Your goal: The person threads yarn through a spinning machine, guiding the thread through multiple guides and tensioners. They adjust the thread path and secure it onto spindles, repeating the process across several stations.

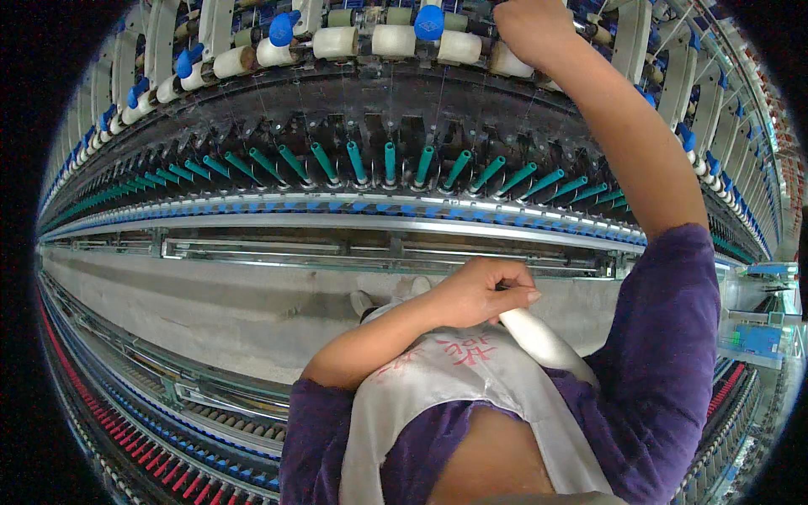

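My left hand [488,292] is in front of my apron, fingers curled round the narrow dark end of a smooth white tapered piece [543,339]. The rest of that piece slants down to the right against my body; what it is I cannot make out. My right arm reaches up and away to the machine's drafting rollers. There my right hand [539,34] is by a white roller [509,61], its fingers mostly hidden at the top edge. A row of teal bobbin tubes [390,162] stands on the spindles below, with thin yarns running above some of them.
Blue pressure-arm handles [429,23] stick out along the rollers. A metal rail [337,223] runs along the machine's near side. Behind a grey floor aisle [236,303], another machine with red tubes [151,454] stands at lower left. My shoes [362,301] show in the aisle.
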### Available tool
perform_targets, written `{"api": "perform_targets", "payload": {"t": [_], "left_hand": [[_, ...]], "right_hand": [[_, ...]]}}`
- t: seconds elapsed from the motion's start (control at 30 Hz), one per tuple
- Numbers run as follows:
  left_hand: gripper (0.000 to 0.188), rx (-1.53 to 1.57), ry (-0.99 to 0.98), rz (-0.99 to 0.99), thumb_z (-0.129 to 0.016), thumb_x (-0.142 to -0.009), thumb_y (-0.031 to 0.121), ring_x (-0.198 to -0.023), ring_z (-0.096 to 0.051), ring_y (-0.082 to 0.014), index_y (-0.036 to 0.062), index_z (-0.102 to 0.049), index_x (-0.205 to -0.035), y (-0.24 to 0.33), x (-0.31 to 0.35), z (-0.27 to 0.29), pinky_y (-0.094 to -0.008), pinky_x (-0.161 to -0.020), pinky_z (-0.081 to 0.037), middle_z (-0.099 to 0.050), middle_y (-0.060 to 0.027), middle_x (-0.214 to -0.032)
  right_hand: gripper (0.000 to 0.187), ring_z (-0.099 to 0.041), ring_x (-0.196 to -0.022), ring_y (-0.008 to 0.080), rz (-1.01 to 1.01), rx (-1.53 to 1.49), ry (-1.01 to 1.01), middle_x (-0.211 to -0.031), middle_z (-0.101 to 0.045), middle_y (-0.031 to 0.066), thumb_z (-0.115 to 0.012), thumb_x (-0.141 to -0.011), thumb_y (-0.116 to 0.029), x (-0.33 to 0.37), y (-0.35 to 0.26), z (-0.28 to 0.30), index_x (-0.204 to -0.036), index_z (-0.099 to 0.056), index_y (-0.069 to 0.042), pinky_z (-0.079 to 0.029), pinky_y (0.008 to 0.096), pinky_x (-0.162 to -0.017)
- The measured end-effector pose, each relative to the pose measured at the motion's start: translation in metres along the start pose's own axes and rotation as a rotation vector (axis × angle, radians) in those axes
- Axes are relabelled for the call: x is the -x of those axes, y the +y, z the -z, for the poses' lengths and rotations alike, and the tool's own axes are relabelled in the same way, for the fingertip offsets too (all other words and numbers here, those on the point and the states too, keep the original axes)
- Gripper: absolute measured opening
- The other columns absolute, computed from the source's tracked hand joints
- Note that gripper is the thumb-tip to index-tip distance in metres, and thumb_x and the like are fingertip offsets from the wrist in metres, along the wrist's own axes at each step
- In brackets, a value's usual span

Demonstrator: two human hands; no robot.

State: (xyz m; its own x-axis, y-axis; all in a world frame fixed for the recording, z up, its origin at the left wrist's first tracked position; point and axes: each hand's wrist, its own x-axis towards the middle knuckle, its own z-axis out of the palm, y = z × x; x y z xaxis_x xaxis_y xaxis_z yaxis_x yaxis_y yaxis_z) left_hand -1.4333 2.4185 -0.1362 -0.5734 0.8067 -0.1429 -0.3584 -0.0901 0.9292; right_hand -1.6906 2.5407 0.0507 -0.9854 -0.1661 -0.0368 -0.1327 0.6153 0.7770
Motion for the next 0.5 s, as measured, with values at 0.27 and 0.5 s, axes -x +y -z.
{"api": "perform_targets", "payload": {"t": [0.27, 0.5], "left_hand": [[0.020, 0.006, 0.057, -0.006, -0.066, -0.099, 0.026, -0.064, -0.058, -0.0059, 0.0067, -0.066, -0.097, -0.009, 0.078, 0.023, -0.0241, -0.052, -0.049, -0.063, 0.0007, -0.078], [0.023, 0.016, 0.158, -0.281, -0.066, -0.099, 0.029, -0.063, -0.059, -0.0071, 0.0068, -0.062, -0.094, -0.028, 0.205, 0.071, -0.0259, -0.052, -0.050, -0.061, 0.0005, -0.077]], "right_hand": [[0.015, -0.071, -0.086, 0.0371, 0.046, -0.276, 0.427, -0.090, -0.073, 0.0187, -0.058, -0.085, -0.012, -0.010, -0.013, -0.029, -0.088, -0.071, -0.005, -0.054, 0.0525, -0.080], [0.031, -0.069, -0.089, 0.0315, -0.303, -0.143, 0.451, -0.096, -0.071, 0.0138, -0.063, -0.095, -0.022, -0.037, -0.030, -0.082, -0.125, -0.066, -0.013, -0.054, 0.0449, -0.076]]}}
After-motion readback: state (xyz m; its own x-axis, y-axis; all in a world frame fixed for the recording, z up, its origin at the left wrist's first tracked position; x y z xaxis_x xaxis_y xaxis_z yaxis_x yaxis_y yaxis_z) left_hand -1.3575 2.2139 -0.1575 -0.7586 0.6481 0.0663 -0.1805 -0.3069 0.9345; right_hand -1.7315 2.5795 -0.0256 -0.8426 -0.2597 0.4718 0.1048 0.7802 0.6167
